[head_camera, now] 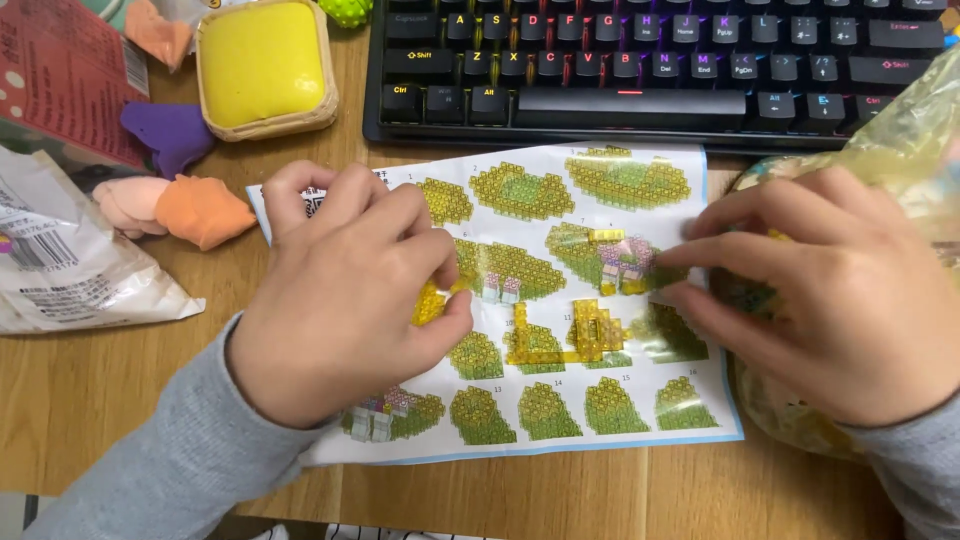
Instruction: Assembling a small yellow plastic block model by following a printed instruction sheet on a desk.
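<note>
Yellow translucent building bricks lie on a printed instruction sheet (560, 330) that is spread on the wooden table (90, 380) in the head view. The left hand (345, 295), in a grey sleeve, rests on the left part of the sheet with its fingers (440, 255) curled in and the thumb pressed against them, pinching a small yellow brick piece (428, 303) just above the paper. The right hand (835, 290) lies over the sheet's right edge, its fingers (700, 255) stretched flat toward the middle, their tips touching a small cluster of pink and yellow bricks (620, 265); whether they grip it I cannot tell. A flat yellow brick assembly (575, 335) sits on the sheet between the two hands, touching neither. Under and behind the right hand lies a clear plastic bag (900, 140) with yellowish contents. Beyond the sheet stands a black keyboard (650, 60) with lit keys. At the upper left sits a square yellow container (265, 65) with a tan rim, and near it lie lumps of purple clay (170, 135), orange clay (205, 210) and pink clay (130, 205). A crumpled white packet (70, 260) lies at the far left edge, beside the clay.
</note>
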